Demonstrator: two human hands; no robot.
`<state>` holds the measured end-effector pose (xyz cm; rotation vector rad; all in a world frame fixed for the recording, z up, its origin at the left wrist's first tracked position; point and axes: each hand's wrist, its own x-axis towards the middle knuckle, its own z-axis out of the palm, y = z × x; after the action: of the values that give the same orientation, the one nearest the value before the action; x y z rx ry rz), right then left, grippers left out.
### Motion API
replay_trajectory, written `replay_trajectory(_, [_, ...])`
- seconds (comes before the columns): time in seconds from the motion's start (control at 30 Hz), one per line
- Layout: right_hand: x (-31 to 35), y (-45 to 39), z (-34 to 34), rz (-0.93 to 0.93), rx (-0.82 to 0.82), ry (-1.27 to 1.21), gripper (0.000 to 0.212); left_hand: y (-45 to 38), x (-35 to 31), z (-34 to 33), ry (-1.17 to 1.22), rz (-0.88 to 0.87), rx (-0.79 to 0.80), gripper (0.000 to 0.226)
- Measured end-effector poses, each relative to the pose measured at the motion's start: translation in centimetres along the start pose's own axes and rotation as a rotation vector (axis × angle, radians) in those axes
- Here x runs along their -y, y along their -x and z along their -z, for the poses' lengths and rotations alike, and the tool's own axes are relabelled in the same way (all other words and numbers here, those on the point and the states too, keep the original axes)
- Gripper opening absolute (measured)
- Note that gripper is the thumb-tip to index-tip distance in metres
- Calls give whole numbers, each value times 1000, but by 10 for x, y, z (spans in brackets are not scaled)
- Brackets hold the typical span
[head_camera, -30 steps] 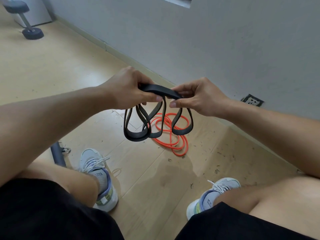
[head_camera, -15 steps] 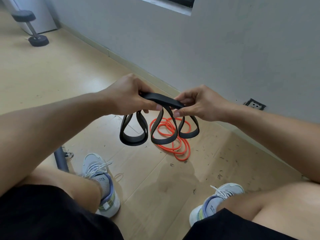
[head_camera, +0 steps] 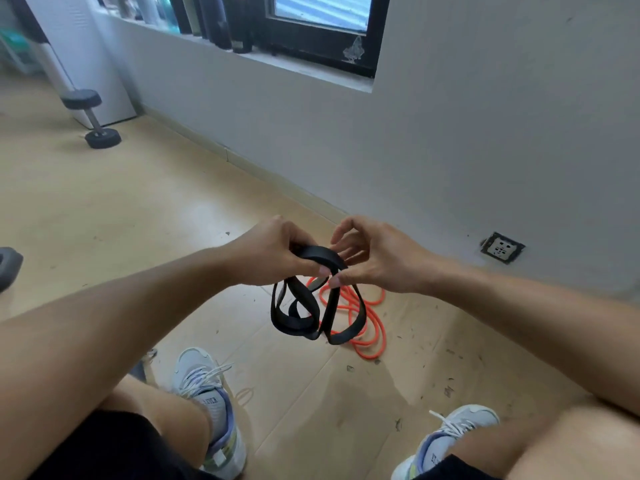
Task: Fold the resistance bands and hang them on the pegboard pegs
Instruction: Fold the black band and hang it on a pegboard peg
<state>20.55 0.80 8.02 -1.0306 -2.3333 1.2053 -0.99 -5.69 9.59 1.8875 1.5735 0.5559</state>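
Observation:
A flat black resistance band (head_camera: pixel 313 308) hangs folded into several loops between my hands, above the floor. My left hand (head_camera: pixel 273 252) grips the gathered top of the band in a fist. My right hand (head_camera: pixel 375 258) pinches the same top from the right with thumb and forefinger, its other fingers spread. An orange tube band (head_camera: pixel 369 323) lies coiled on the wooden floor behind and below the black loops, close to the wall. No pegboard is in view.
A dumbbell (head_camera: pixel 91 117) leans against a white cabinet at the far left. A wall socket (head_camera: pixel 502 247) sits low on the grey wall. Bottles stand on the window sill (head_camera: pixel 311 69). My knees and two shoes (head_camera: pixel 211 407) fill the bottom.
The view has tilted up, showing the window and sill. My hands have drawn closer together and the black loops have bunched and overlapped. My right fingers have spread.

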Motion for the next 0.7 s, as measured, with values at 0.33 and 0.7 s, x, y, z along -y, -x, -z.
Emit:
replay_trajectory(0.33, [32,25,19,65,-197,84,25,15,-34,9,199,11,-98,5])
replay_trajectory(0.7, [-46,-4,13,-73,-281,-102,24,-51,19,-35,276,41,-53,23])
